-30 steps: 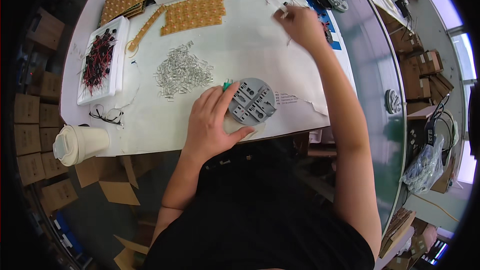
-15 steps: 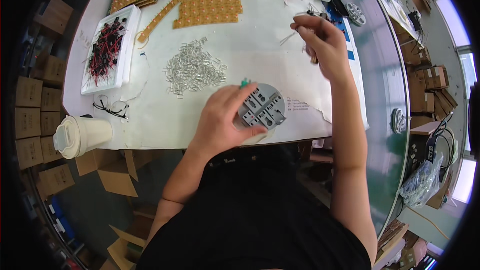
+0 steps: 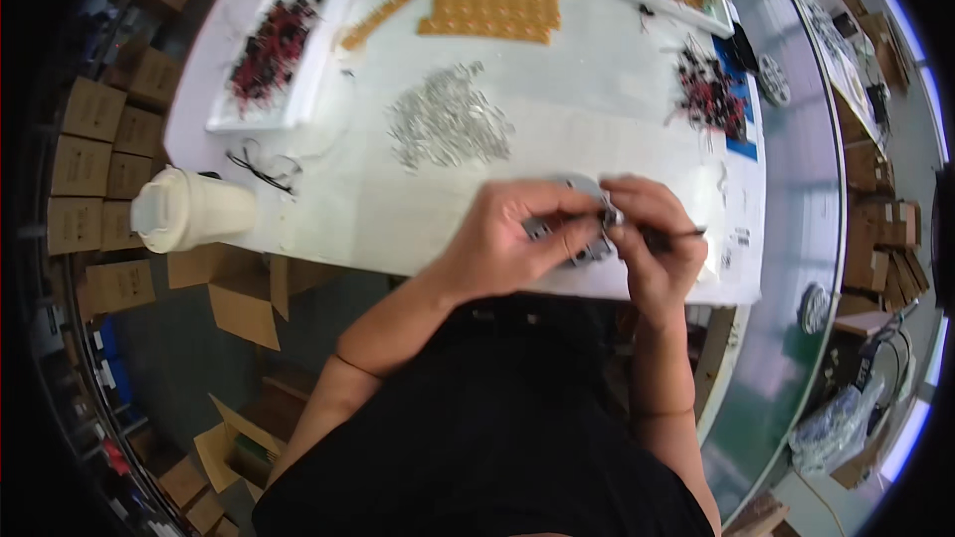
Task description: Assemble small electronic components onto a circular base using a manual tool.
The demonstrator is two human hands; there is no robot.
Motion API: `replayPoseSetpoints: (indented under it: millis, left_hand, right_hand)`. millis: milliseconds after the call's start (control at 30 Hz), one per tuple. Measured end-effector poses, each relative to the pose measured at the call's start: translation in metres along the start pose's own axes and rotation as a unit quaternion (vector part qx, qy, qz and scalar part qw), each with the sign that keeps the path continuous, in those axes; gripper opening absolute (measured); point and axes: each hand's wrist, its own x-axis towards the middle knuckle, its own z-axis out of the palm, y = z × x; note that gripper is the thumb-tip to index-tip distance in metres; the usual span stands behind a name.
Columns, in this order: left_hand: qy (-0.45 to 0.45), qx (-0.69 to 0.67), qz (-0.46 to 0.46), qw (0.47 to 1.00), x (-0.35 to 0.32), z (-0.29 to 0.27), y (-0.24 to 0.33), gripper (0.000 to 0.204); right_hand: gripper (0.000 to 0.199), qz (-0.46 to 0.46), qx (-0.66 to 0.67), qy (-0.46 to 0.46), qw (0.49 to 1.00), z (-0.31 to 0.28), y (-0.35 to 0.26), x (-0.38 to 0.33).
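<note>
White surface, metal bits at twelve o'clock, boxes at nine — left hand and right hand got fingers clamped on some blurry part.

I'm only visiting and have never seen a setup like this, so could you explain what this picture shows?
There is no machine here, only a person's two bare hands. A wide fisheye camera on the person's head looks down, so straight edges bend.

The left hand and right hand meet over a grey round piece, partly hidden. The right fingers pinch a small part, too blurred to name, with the left fingertips close against it.

On the white table lie a pile of small shiny pieces, yellow-brown boards, red-and-black wired parts and glasses. A white tray at the left holds more wired parts; a cream cup is nearer the person.
</note>
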Motion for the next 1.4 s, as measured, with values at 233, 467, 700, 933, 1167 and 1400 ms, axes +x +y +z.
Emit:
replayPoseSetpoints:
  millis: [233, 467, 700, 933, 1167, 1400]
  left_hand:
    - [-0.038, 0.195, 0.048, 0.979, -0.015, -0.002, 0.005, 0.015]
    - [-0.068, 0.191, 0.048, 0.978, -0.013, 0.006, 0.012, 0.011]
    - [0.017, 0.151, 0.063, 0.986, -0.004, -0.006, 0.021, 0.007]
    - [-0.014, 0.162, 0.077, 0.984, -0.002, -0.016, 0.021, 0.005]
    - [-0.008, 0.160, 0.050, 0.986, -0.003, 0.003, 0.010, 0.013]
    - [-0.042, 0.370, 0.149, 0.916, -0.001, -0.016, -0.011, 0.044]
  right_hand:
    - [0.030, -0.010, -0.156, -0.098, 0.983, -0.012, -0.015, -0.009]
    - [0.024, -0.032, -0.161, -0.112, 0.980, -0.021, -0.021, -0.023]
    - [0.021, 0.018, 0.075, 0.055, 0.995, -0.004, 0.008, -0.023]
    - [0.023, 0.063, 0.133, -0.008, 0.989, -0.009, 0.000, -0.027]
    - [0.022, 0.067, 0.067, -0.033, 0.995, -0.018, 0.003, -0.032]
    - [0.020, 0.198, 0.009, 0.022, 0.980, -0.052, -0.001, -0.032]
